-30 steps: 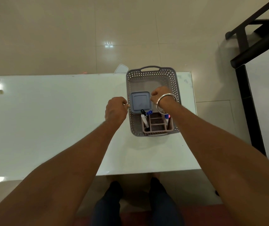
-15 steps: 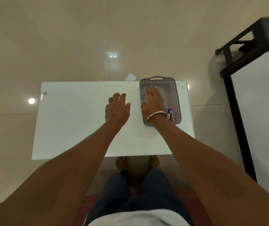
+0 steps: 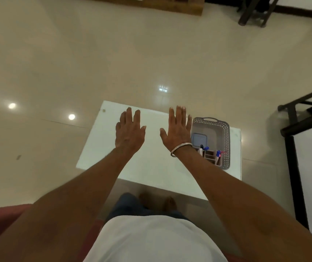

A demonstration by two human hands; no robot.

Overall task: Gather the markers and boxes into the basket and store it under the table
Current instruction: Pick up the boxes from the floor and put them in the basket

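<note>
A grey perforated basket stands on the right end of the white table. Inside it lie a blue-grey lidded box and a brown compartment box holding markers with blue and pink caps. My left hand hovers flat over the table's middle with its fingers spread and nothing in it. My right hand, with a metal bangle at the wrist, is also flat and spread, just left of the basket and not touching it.
The table stands on a glossy beige tiled floor. A dark-framed piece of furniture with a white top is at the right. A dark chair and a wooden unit stand far back. My legs and feet show below the table's near edge.
Both hands have left the basket and moved left, now spread flat above the table. The view has pulled up and back, so the table looks smaller and tilted.
</note>
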